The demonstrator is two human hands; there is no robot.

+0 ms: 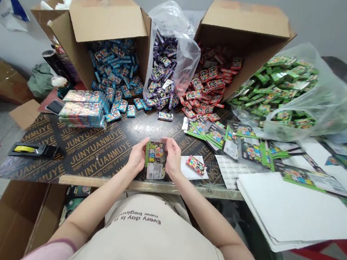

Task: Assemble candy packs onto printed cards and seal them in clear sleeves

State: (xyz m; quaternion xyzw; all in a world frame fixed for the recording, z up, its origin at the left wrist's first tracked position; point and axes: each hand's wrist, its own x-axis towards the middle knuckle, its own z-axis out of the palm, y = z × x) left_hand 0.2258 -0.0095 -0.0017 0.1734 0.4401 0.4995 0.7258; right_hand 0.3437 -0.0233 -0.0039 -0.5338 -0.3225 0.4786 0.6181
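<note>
Between my two hands, close to the front edge of the table, is a flat black and green printed packet (155, 161) with a pale label-like panel at its lower end. My left hand (138, 156) grips its left side, thumb at the upper edge. On the right side my right hand (173, 157) has its fingers curled against the packet. Just right of that hand, a red printed small box (196, 165) lies on a white paper (184, 171). A small purple box (165, 116) lies beyond the packet, apart from both hands.
Blue boxes (115, 61) spill from a left carton, purple ones (162, 73) from a clear bag, red ones (208, 82) from another carton. Green boxes (288, 84) fill a bag at right. A wrapped stack (82, 109), tape dispenser (33, 150) and white sheets (297, 211) flank me.
</note>
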